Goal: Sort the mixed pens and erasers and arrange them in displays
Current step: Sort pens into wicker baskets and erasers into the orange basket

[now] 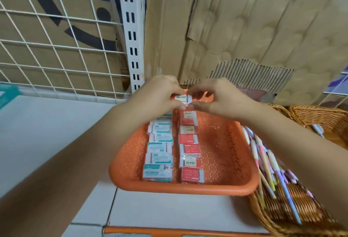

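The eraser is at the 12 o'clock end of the orange tray, pinched at both ends by the left hand and right hand, fingertips curled on it. It seems to hover over the red row; the teal row lies at 9 o'clock. Dropped crooked, it could knock neighbours askew

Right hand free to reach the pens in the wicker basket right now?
Probably not yet: the right hand pinches the 2B eraser together with the left hand. Otherwise the way looks open; the pens lie uncovered in the wicker basket beneath that forearm.
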